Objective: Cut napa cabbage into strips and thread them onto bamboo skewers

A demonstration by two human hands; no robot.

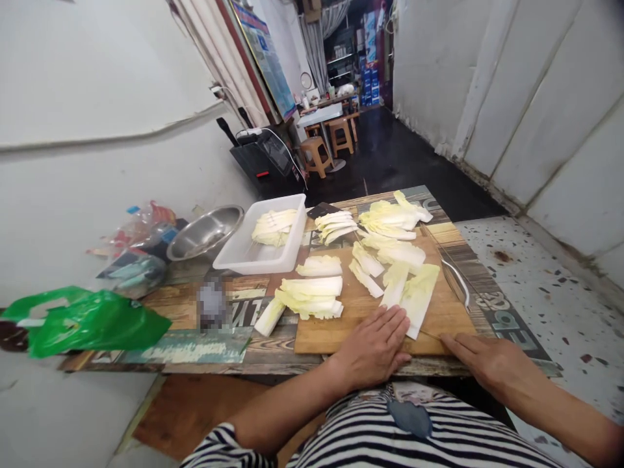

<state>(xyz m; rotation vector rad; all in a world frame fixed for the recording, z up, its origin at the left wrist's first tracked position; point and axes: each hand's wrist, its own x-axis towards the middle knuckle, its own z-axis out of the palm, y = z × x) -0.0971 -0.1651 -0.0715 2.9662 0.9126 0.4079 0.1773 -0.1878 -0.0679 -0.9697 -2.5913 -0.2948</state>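
My left hand (374, 346) lies flat on the near edge of a wooden cutting board (358, 309), fingers stretched out, their tips against a pale cabbage strip (416, 299). My right hand (480, 361) rests flat at the board's near right corner, fingers extended toward a thin sliver (431, 335) I cannot make out. Neither hand holds anything. Cut cabbage leaves (312, 296) lie across the board, with more stacked at its far side (392, 218).
A white plastic tray (244, 253) with cabbage pieces stands left of the board, and a steel bowl (205, 231) beyond it. A green plastic bag (92, 322) lies at the table's left end. A curved metal piece (458, 279) sits by the board's right edge. Stools (316, 155) stand further back.
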